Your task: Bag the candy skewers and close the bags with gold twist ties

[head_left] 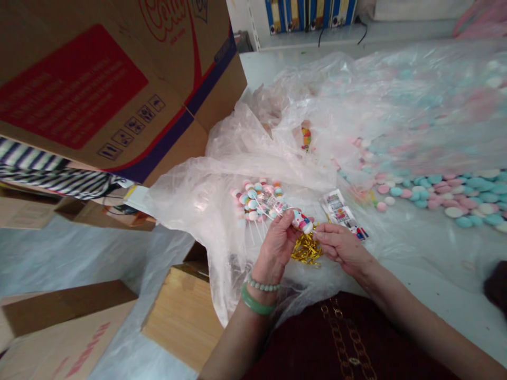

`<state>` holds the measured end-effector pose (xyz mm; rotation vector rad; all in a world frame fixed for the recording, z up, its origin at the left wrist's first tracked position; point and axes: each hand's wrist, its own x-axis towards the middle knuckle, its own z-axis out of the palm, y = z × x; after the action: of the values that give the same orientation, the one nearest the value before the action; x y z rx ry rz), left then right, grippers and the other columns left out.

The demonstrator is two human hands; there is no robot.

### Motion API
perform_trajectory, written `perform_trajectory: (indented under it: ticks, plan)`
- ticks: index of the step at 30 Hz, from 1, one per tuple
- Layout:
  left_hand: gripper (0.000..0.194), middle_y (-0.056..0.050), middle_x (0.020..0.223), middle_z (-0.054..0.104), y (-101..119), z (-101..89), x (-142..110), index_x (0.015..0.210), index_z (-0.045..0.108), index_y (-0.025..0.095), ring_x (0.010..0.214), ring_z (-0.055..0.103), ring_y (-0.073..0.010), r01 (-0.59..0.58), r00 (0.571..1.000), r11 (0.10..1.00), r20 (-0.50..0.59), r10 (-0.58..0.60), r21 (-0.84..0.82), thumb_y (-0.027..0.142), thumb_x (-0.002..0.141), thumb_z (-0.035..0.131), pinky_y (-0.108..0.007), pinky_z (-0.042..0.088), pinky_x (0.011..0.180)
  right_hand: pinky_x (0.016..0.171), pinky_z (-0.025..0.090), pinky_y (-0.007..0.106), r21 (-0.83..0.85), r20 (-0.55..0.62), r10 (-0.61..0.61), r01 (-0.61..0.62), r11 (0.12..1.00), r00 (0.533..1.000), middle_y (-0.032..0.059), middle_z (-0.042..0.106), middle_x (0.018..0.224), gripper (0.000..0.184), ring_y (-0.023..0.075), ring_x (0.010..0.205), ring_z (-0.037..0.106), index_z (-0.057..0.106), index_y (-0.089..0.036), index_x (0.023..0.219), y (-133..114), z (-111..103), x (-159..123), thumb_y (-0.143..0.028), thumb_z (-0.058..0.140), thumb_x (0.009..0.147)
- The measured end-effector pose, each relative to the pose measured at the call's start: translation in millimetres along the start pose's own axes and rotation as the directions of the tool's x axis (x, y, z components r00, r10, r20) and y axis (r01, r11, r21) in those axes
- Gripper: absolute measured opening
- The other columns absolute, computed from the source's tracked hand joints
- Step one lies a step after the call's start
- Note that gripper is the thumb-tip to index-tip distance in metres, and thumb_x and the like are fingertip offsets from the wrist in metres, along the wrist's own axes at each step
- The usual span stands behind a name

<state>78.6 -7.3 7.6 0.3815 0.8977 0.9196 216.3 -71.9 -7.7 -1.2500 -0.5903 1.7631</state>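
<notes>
Over a crumpled sheet of clear plastic point(198, 200), a person's left hand point(277, 248) curls closed around the lower part of a small white figure with red and blue markings point(303, 222), so that its top stands clear of the fingers. The right hand point(340, 248) comes in from the other side, its fingertips point(319, 232) reaching the figure's lower end beside a gold tinsel fringe point(307, 249); whether they pinch the tinsel or only touch it cannot be told. Held between both hands, close to the body, the small piece seems steadied for close work. Just beyond the hands lies a bunch of pastel discs on white sticks point(253, 203), pink, blue and cream, with a clear printed strip point(273, 206) across them. Printed packets point(336, 208) sit just right of the fingers, probably placed there to be within easy reach. Farther right spreads a heap of loose pastel discs point(435, 190), partly under the plastic. A jade bangle point(257, 302) and a bead bracelet point(263, 286) circle the left wrist. A cardboard box point(99, 89) tilts at upper left above a striped cloth point(47, 171), and a shelf of binders point(304, 10) runs along the far edge.
</notes>
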Motion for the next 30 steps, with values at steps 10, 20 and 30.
perform_trajectory:
  ticks: [10,20,30]
  plan:
    - [0.022,-0.005,0.077,0.067,-9.9,4.1,-0.5,0.077,0.065,0.012,0.067,0.062,-0.0114,0.077,0.997,0.997,-0.001,-0.077,-0.002,0.033,0.077,0.073,-0.022,0.051,0.067,0.034,0.011,0.018,0.177,-0.019,-0.041,0.044,0.983,0.999,-0.012,0.031,0.042,0.024,0.0025,0.034,0.02,0.051,-0.019,0.068,0.1,15.0,6.7,-0.034,0.069,0.074]
    - [0.016,-0.005,0.081,0.067,8.5,-1.3,11.4,0.085,0.059,0.015,0.075,0.069,-0.0195,0.014,0.983,0.987,-0.18,-0.043,-0.159,0.03,0.09,0.058,-0.035,0.055,0.076,0.036,0.01,0.021,0.012,-0.077,0.001,0.0,1.0,0.997,-0.0111,0.033,0.039,0.024,0.004,0.034,0.021,0.056,-0.018,0.069,4.7,5.6,0.4,-0.039,0.068,0.073]
    - [0.027,-0.004,0.079,0.066,-16.9,11.8,1.2,0.084,0.058,0.015,0.077,0.068,-0.0175,-0.15,0.983,0.989,-0.11,0.148,-0.013,0.041,0.082,0.067,-0.031,0.053,0.078,0.043,0.023,0.024,-0.347,-0.205,-0.238,0.157,0.925,0.949,-0.0064,0.04,0.046,0.021,0.0103,0.044,0.034,0.053,-0.022,0.064,8.6,16.0,4.2,-0.036,0.056,0.079]
